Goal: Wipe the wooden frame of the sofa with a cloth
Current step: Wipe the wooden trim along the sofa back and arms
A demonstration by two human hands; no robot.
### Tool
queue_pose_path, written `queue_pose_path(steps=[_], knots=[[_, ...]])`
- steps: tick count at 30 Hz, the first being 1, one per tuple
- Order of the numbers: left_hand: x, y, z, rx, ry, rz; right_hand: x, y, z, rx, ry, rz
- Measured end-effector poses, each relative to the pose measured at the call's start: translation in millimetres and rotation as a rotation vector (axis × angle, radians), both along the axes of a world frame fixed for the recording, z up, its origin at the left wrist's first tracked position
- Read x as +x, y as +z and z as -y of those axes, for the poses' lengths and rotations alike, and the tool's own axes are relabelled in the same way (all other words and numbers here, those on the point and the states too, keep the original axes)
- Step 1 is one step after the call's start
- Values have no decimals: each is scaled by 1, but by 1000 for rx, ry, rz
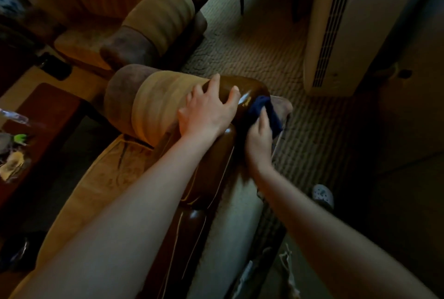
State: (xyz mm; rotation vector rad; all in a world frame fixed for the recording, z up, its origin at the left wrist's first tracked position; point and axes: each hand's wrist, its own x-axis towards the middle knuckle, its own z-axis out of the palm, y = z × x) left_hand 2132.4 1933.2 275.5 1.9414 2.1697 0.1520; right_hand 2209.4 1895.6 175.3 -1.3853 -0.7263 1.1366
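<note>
The sofa's glossy dark wooden frame (209,173) runs along its top rail and ends in a rounded wooden armrest end (252,89). My left hand (209,111) lies flat with fingers spread on top of the armrest, where the tan fabric band (158,104) meets the wood. My right hand (259,140) presses a dark blue cloth (262,109) against the outer side of the wooden armrest end. Part of the cloth is hidden under my fingers.
A second matching armchair (153,24) stands beyond. A dark red low table (40,116) with small items is at the left. A tall white air-conditioner unit (336,27) stands at the right on patterned carpet (252,46). A grey clog (323,194) shows below my right forearm.
</note>
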Motion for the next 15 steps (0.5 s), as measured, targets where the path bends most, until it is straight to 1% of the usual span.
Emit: queue_pose_path(steps=[2,4,5,8,9,11,13,15], knots=[[-1,0,1,-5,-5,-3,23,-12,-48,-172,14,-14],[-1,1,0,-14,-5,-7,35,-20,-67,-316,-16,-54],[-1,1,0,-14,-4,-13,32,-18,-62,-305,-10,-61],[2,3,-1,-6,1,-14,9,-8,-13,-73,72,-95],[2,3,-1,-8,2,-16,0,-6,7,-25,98,-121],[3,3,0,-7,5,-27,-9,-4,28,-2,103,-115],[3,2,2,-5,8,-35,-3,-3,12,-21,93,-75],[3,2,2,-8,11,-32,9,-11,-21,-113,78,-79]])
